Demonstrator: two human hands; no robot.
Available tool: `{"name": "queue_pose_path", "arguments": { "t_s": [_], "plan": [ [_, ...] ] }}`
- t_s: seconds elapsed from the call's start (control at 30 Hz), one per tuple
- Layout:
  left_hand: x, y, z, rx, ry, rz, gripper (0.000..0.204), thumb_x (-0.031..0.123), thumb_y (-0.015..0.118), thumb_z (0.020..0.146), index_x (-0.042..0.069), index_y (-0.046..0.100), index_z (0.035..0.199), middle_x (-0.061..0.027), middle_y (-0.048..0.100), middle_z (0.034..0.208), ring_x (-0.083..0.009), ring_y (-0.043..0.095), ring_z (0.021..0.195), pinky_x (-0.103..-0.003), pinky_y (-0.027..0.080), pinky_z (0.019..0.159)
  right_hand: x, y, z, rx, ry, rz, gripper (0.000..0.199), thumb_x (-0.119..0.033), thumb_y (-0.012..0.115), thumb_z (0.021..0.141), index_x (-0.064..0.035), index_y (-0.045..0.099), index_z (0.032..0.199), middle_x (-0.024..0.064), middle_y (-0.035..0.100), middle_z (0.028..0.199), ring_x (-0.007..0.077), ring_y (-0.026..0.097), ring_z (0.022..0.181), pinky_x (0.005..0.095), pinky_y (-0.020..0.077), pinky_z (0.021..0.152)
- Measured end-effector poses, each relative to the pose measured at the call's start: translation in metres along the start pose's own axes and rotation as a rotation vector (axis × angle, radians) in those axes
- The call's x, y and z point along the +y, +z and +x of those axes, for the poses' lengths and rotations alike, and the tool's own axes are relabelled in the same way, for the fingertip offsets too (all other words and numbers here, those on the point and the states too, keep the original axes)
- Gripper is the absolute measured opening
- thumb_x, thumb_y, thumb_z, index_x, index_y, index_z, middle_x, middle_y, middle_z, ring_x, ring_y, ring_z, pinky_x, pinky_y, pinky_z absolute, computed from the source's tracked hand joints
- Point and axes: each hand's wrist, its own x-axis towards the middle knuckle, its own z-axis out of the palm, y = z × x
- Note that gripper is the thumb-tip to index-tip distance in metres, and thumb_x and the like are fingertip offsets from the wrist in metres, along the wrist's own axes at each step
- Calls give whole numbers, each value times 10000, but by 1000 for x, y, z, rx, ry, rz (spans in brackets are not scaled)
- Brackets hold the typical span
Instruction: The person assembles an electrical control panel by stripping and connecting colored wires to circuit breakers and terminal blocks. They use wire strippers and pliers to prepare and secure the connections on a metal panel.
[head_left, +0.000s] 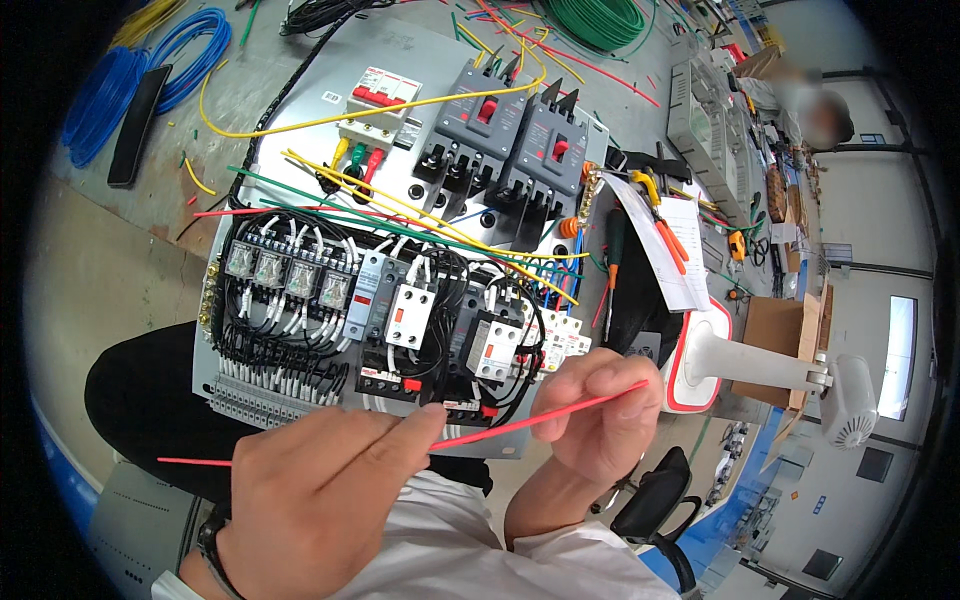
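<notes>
A thin red wire (520,428) is stretched between my two hands, above the near edge of a wired control panel (390,42). My left hand (315,480) is closed around it, with the tail sticking out to the left. Thumb and fingers of my right hand (605,415) pinch it near its other end. Just beyond my hands sit two white-fronted contactors (408,318), clear-cased relays (300,278) and a terminal strip (262,402). Two grey breakers (480,112) with red levers stand farther back. Loose yellow wires (430,215) and green wires (345,215) lie across the panel.
Blue wire coils (190,65) and a flat black object (138,128) lie at far left. A green coil (600,22) is at the back. To the right are orange-handled pliers (672,240) on paper (690,280), a screwdriver (614,235), a white stand (750,362) and a cardboard box (765,335).
</notes>
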Motion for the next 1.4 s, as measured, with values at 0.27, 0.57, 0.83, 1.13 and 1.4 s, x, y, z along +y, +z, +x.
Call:
{"name": "queue_pose_path", "arguments": {
  "t_s": [0.27, 0.57, 0.83, 1.13, 1.4],
  "plan": [
    [-2, 0, -1, -12, 27, -10, 424, -68, 765, 730, -37, 739, 1152, -137, 701, 842, -278, 670, 687, -353, 527, 601, 1, 0, 4, -35, 0, 5, 383, -273, 591, 1078, 98, 665, 1019, 330, 716, 937, 302, 711, 639, 382, 601, 589],
    [-13, -2, -10, -2, 19, -83, 445, -73, 776, 730, -32, 734, 1171, -141, 713, 859, -275, 703, 716, -344, 551, 618, 3, 5, 6, -12, 34, -29, 387, -300, 598, 1075, 76, 660, 1006, 298, 716, 903, 290, 703, 615, 367, 592, 574],
    [-23, -2, -16, 31, 11, -141, 448, -30, 805, 801, -18, 715, 1240, -138, 674, 866, -270, 670, 666, -340, 533, 564, 3, 24, 17, -142, 24, -276, 307, -207, 605, 1062, 83, 671, 988, 293, 731, 878, 282, 716, 623, 373, 598, 573],
    [-47, -22, -54, -50, -202, -179, 310, 30, 777, 883, -21, 713, 1181, -110, 604, 771, -244, 583, 581, -328, 459, 512, -8, -4, 53, 332, -75, -121, 277, -241, 460, 1130, -4, 581, 1208, 158, 695, 904, 156, 607, 572, 268, 520, 506],
    [-40, -10, -50, -64, -296, -324, 232, 49, 745, 918, 4, 755, 1145, -97, 587, 687, -227, 565, 569, -329, 437, 527, 2, 9, 62, -26, 52, -342, 229, -174, 587, 1066, 36, 596, 1157, 163, 715, 864, 161, 646, 606, 245, 532, 561]
  ]
}}
